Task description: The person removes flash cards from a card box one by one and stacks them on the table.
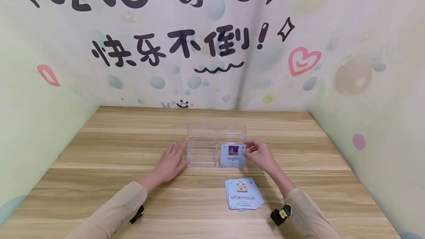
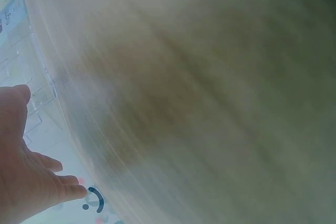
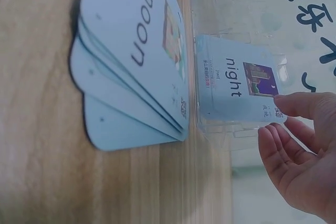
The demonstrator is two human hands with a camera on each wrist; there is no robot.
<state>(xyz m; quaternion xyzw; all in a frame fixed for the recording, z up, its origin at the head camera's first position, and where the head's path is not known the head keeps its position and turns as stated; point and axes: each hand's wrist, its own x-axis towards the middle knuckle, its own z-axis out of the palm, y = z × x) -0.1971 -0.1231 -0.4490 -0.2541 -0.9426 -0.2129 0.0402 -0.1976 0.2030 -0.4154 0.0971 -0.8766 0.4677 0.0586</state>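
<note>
A clear plastic rack (image 1: pixel 201 154) with two columns of pockets stands on the table. In its lower right pocket is a light blue card reading "night" (image 1: pixel 229 162), upright with its picture facing out. My right hand (image 1: pixel 262 158) pinches this card near its upper right corner, the thumb on its front in the right wrist view. At the rack's left side rests my left hand (image 1: pixel 170 161), its fingers spread and fairly straight with fingertips right at the edge. A stack of light blue cards (image 3: pixel 126 124), topped by one reading "afternoon" (image 1: pixel 243 204), lies in front of the rack.
The wood-grain table (image 1: pixel 116 143) meets a printed backdrop (image 1: pixel 159 95) behind the rack, with pale side panels left and right. A black strap with a yellow patch (image 1: pixel 281 215) sits by the right sleeve.
</note>
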